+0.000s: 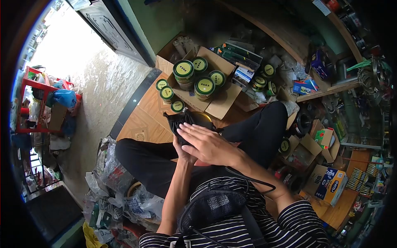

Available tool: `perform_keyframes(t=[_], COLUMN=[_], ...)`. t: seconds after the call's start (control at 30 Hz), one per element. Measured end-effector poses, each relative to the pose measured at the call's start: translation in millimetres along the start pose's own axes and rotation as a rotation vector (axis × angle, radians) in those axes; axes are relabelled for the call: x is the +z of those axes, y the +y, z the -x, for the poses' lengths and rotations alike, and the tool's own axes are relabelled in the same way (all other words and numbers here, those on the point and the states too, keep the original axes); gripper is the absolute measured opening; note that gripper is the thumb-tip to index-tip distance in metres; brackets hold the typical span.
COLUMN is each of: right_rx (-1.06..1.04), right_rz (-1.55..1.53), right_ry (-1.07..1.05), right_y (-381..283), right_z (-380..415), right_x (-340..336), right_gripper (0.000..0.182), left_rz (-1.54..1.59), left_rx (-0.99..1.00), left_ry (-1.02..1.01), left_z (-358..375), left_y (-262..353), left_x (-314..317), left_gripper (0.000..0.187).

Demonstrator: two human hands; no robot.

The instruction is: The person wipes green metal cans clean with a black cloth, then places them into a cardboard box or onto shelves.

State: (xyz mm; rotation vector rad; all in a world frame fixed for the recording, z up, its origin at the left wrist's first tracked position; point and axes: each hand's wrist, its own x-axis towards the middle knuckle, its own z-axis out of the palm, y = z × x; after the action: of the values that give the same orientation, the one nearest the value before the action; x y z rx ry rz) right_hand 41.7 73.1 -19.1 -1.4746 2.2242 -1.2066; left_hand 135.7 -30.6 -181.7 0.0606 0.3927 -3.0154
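Observation:
Above my crossed legs, my left hand (pixel 185 152) holds a black cloth pouch (pixel 177 120) from below and from the side, its fingers mostly hidden. Across the pouch lies my right hand (pixel 206 142), palm down, with its fingers stretched out and close to one another. The pouch has a drawn, bunched top edge. Just beyond it is a round yellow-rimmed item (pixel 202 120), partly covered. A small tin with a green and yellow lid (pixel 177 106) stands on the floor next to the pouch.
An opened cardboard box (pixel 225 103) holds several green-lidded tins (pixel 204 85). Plastic bags (pixel 113 165) are piled at the left, near a red rack (pixel 31 99). More boxes (pixel 328 182) and a wooden shelf (pixel 331 91) stand at the right. A door (pixel 113 29) is open.

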Motion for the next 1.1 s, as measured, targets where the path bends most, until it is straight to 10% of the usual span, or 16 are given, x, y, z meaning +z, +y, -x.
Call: perform_keyframes(t=[0.2,0.4,0.47,0.8,1.1], right_rx=[0.272,0.066,0.018,0.057,0.226], right_rz=[0.223,0.2,-0.018,0.304,-0.014], right_ry=[-0.036,0.004,-0.088,-0.23,0.194], right_y=[16,3,0,0,4], right_z=[8,-3,9,-7,8], right_x=[-26,10,3,4,-18], right_gripper=[0.056,0.067,0.061,0.074,0.065], left_rz=[-0.194,-0.742,-0.042,-0.211,-0.236], left_rx=[-0.059,0.169,0.115,0.229,0.165], left_ry=[0.169,0.323,-0.045,0.119,0.08], left_z=[-14,-7,-1,-12,-16], left_y=[-7,-19,0,-1,5], left_x=[58,43,14,8,48], left_gripper=[0.071,0.077,0.066,0.06,0.061])
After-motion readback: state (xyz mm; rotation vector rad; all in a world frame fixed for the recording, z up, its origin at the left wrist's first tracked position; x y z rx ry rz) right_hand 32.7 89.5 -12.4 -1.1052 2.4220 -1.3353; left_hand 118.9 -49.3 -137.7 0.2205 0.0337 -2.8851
